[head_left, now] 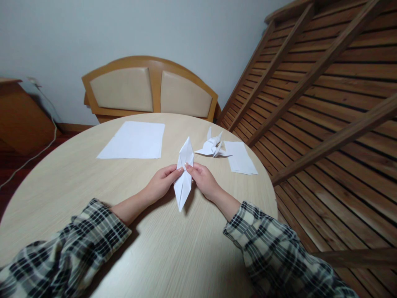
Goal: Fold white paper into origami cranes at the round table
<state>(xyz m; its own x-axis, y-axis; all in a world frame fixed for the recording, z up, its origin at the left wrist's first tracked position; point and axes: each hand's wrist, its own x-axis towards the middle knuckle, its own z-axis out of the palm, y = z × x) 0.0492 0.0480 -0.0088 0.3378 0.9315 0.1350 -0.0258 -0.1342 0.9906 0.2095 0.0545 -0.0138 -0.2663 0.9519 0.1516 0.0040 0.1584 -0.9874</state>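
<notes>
A folded sheet of white paper, long and diamond-shaped with pointed ends, is held just above the table between both my hands. My left hand grips its left edge at the middle, thumb on top and fingers curled beneath. On the opposite edge my right hand pinches it the same way, the two thumb tips almost meeting at the centre crease. The fingers under the paper are mostly hidden. Beyond my right hand sit folded white paper cranes, close together with pointed wings up; I cannot tell how many.
A stack of white paper lies at the table's far left. Smaller white sheets lie at the right edge by the cranes. The round wooden table stands before a padded headboard. A slatted wooden panel leans along the right.
</notes>
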